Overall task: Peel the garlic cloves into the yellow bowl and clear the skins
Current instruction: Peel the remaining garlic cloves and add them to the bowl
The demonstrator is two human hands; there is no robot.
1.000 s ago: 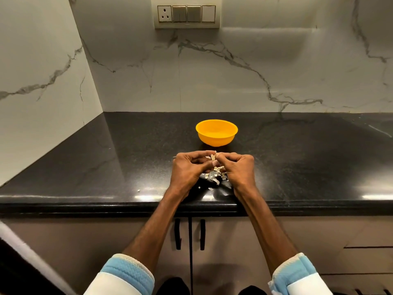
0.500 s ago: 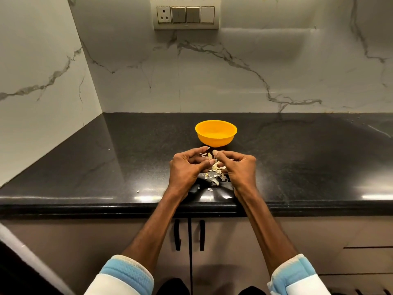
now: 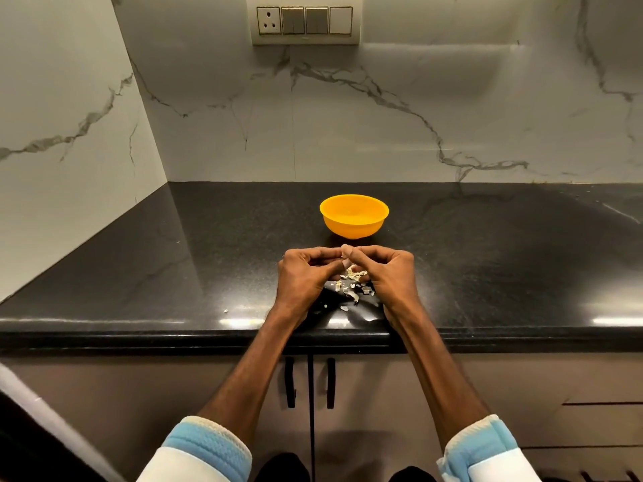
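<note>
**Peeling station, head view, read from the left.** The wall (image 3: 80,109) is pale marble-look panel with grey veins, and it turns a corner behind a polished black speckled countertop (image 3: 174,266) with a rounded front edge. One pale fleck (image 3: 225,311) lies alone near that edge.

The left sleeve (image 3: 208,447) is white with a ribbed blue cuff, and the forearm beyond it is bare. The left hand (image 3: 306,276) rests on the counter, knuckles up. Its fingers are curled inward and the thumb is drawn to the fingertips in a narrow pinch.

Below the counter, two slim black handles (image 3: 290,382) run vertically on matte brown cabinet doors. High on the wall is a cream switch plate (image 3: 304,20) with one socket and three rockers.

The yellow bowl (image 3: 353,229) is round, smooth plastic. It stands upright just beyond the fingertips, not touching them, and nothing can be made out inside it.

Both hands' fingertips meet on a garlic clove (image 3: 344,255), which they hide almost entirely. Thin, papery, off-white skins (image 3: 355,281) lie scattered in curled flakes on the counter between and under the two hands.

The right hand (image 3: 389,273) mirrors the left, fingers bent and tips pressed against the same clove, with its heel near the counter edge. The right sleeve (image 3: 487,443) matches the left.
</note>
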